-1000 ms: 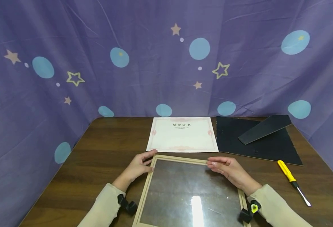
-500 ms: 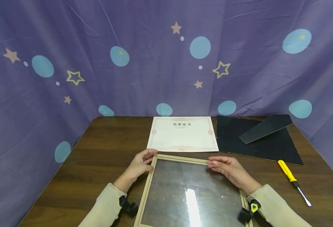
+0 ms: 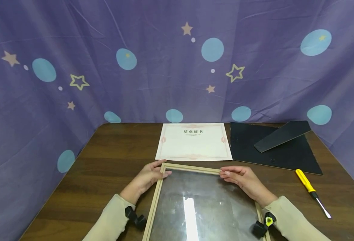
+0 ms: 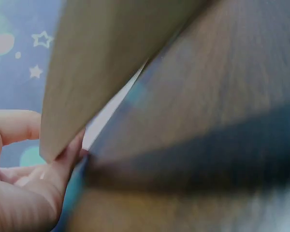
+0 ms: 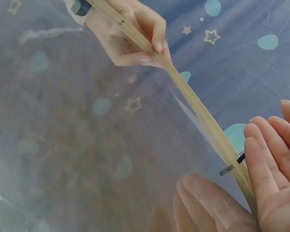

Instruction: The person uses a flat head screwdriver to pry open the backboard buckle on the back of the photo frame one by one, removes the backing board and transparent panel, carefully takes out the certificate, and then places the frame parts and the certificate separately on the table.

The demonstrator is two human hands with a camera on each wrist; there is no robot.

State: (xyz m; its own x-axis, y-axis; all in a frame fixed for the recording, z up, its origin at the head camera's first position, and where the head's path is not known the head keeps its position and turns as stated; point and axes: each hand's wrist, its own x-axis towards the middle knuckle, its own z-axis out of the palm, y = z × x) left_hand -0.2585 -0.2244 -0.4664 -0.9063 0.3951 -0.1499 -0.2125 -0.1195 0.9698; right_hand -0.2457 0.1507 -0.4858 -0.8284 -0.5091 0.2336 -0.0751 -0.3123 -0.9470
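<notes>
Two hands gripping picture frame [image 3: 192, 169] far corners, left hand [image 3: 146, 176], right hand [image 3: 243, 179]

table: dark wood-grain top [image 3: 110, 157], purple star cloth behind & at sides
certificate: white sheet w/ red border [image 3: 194, 141], flat, far centre
backing board: black panel [image 3: 273, 152], flat, far right, just right of certificate
strut: black strip [image 3: 282, 131] lying across backing board
screwdriver: yellow handle [image 3: 311, 191], right side, near of backing board
frame: light wood w/ glass [image 3: 195, 201], near centre
</notes>
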